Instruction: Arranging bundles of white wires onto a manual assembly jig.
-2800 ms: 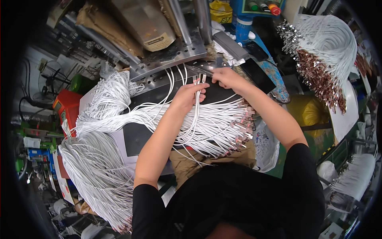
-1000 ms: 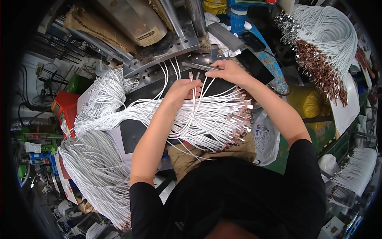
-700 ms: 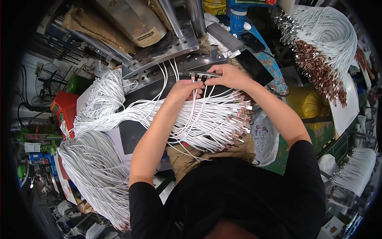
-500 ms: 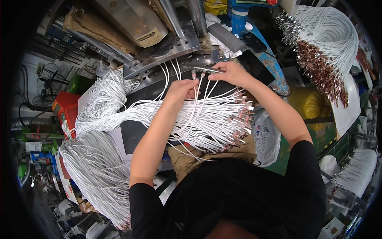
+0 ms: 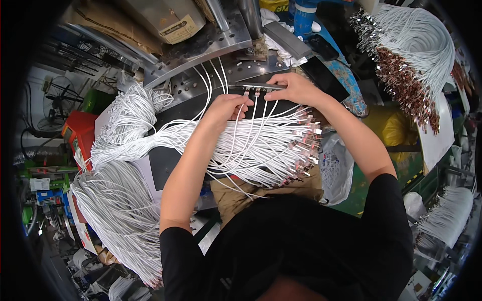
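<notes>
A narrow metal bar (image 5: 258, 86) lies level in front of the press, gripped at its right end by my right hand (image 5: 295, 90), thumb below and fingers above. Several white cables run up to its lower edge, their connectors (image 5: 257, 94) side by side along it. My left hand (image 5: 227, 108) pinches the leftmost white cable (image 5: 237, 123) just below its connector, close under the bar's left part. Beneath both hands a large bundle of white cables (image 5: 246, 145) spreads out, its metal-tipped, reddish connector ends (image 5: 306, 143) fanned to the right.
Behind the bar stands a perforated steel press plate (image 5: 201, 52); loose cables run up under it. More cable bundles hang at the left (image 5: 118, 215) and far right (image 5: 416, 45). A black flat panel (image 5: 324, 80) lies right of my right hand, above a clear plastic bag (image 5: 336, 168).
My left hand has brought its cable's connector up against the bar, left of the others. My right hand still holds the bar, now a little more level. The whole view has shifted slightly.
</notes>
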The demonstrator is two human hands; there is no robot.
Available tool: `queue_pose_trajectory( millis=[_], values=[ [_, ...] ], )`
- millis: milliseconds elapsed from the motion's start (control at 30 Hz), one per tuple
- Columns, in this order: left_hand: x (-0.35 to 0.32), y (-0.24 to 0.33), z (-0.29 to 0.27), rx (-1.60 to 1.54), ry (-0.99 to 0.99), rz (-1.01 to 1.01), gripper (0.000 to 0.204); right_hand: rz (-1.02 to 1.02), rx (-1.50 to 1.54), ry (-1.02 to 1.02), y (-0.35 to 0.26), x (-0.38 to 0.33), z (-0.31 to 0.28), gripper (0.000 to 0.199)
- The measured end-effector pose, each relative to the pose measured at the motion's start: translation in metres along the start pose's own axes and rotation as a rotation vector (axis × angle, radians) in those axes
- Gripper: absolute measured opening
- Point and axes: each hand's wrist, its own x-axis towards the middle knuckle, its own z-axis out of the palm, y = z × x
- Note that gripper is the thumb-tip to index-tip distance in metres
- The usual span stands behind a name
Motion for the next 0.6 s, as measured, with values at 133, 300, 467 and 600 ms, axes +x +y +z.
queue_pose_trajectory(
  millis=[133,300,467,600],
  values=[
    [-0.008,0.014,0.001,0.512,0.162,0.16,0.028,0.129,-0.212,-0.007,-0.011,0.001,0.0,0.032],
    [0.013,0.03,-0.025,1.207,0.979,0.936,0.038,-0.514,-0.713,0.542,-0.003,0.064,0.014,0.03],
    [0.052,0.019,-0.061,1.27,0.912,0.634,0.041,-0.62,-0.771,0.688,0.0,0.196,0.032,0.03],
    [0.083,0.054,-0.023,1.164,0.729,0.717,0.039,-0.622,0.081,0.574,0.066,0.276,-0.046,0.035]
  ],
)
